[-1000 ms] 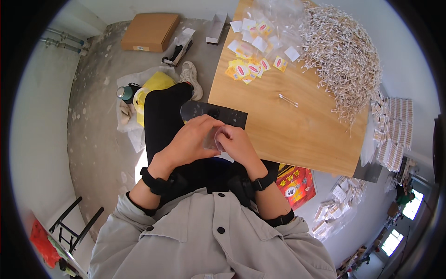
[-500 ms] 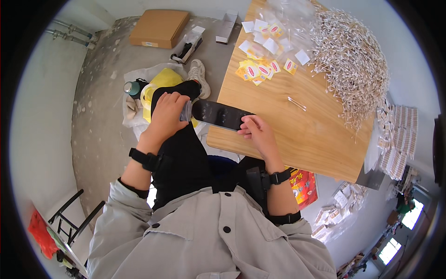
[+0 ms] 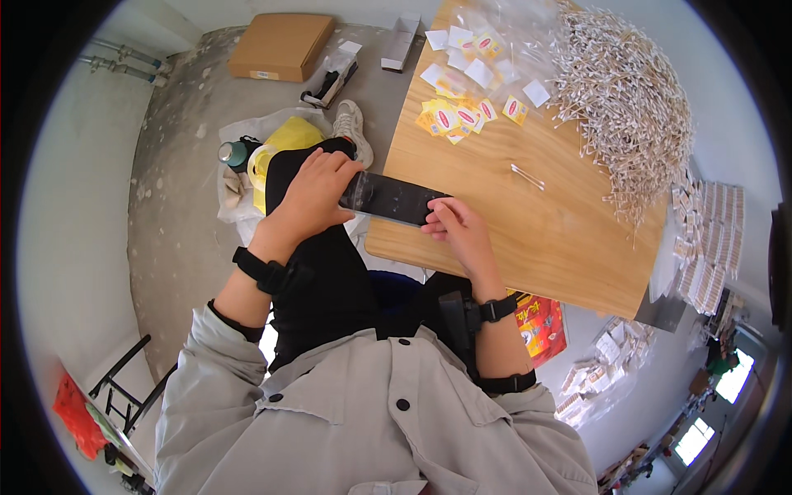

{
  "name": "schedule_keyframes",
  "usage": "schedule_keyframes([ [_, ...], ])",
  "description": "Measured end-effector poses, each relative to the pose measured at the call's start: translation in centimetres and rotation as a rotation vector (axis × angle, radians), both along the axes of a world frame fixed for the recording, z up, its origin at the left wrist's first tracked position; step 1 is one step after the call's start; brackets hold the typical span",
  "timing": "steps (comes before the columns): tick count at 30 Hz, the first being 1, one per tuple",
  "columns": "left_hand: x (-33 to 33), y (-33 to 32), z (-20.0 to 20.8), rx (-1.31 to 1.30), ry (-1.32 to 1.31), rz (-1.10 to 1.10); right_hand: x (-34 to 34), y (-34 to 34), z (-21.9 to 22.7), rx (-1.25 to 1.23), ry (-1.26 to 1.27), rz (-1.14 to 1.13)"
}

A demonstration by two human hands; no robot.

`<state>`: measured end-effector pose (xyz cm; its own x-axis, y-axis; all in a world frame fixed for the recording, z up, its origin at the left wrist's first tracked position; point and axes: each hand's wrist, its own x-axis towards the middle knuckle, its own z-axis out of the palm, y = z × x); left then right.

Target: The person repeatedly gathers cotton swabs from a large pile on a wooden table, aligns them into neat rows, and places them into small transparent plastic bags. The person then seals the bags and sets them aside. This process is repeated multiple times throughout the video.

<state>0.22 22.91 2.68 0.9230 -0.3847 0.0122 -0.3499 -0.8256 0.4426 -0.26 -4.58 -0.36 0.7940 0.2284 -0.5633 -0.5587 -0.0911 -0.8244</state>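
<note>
A glossy black smartphone [image 3: 394, 200] spans the space between my hands, held over the table's near left corner. My left hand [image 3: 315, 191] is closed round its left end. Some clear plastic shows along the phone's edge by that hand; its shape is mostly hidden. My right hand [image 3: 455, 227] pinches the phone's right end between thumb and bent fingers. Beyond my right hand, two cotton swabs [image 3: 528, 176] lie on the wooden table [image 3: 495, 239].
A large heap of cotton swabs [image 3: 623, 107] covers the table's far right. Yellow and white cards [image 3: 450, 120] lie by a clear plastic bag [image 3: 528, 41]. A cardboard box [image 3: 280, 48] and a green bottle [image 3: 232, 154] are on the floor at left. Bundled swabs [image 3: 711, 235] stand beyond the right edge.
My left hand has moved right and slightly up, over the phone's left end. The clear plastic that showed beside that end is now mostly covered. My right hand has hardly moved.
</note>
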Motion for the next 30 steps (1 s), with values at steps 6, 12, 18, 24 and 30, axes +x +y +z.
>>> schedule_keyframes([
  [6, 0.4, -3.2, 0.1, -0.105, 0.087, -0.024, -0.3, -0.6, 0.0, 0.017, -0.044, -0.007],
  [12, -0.4, -4.2, -0.1, -0.03, 0.024, -0.066, -0.4, -3.3, 0.0, -0.166, -0.18, -0.116],
  [18, -5.6, -7.4, -1.3, 0.07, 0.027, 0.035, 2.3, -7.6, -1.5, -0.566, -0.621, -0.395],
  [24, -4.9, -11.9, 0.9, -0.046, 0.06, 0.034, 5.8, -12.2, -0.6, -0.813, -0.696, -0.179],
  [30, 0.6, -20.9, -1.2, -0.129, -0.056, -0.095, 4.5, -10.1, -1.2, -0.572, -0.689, -0.139],
])
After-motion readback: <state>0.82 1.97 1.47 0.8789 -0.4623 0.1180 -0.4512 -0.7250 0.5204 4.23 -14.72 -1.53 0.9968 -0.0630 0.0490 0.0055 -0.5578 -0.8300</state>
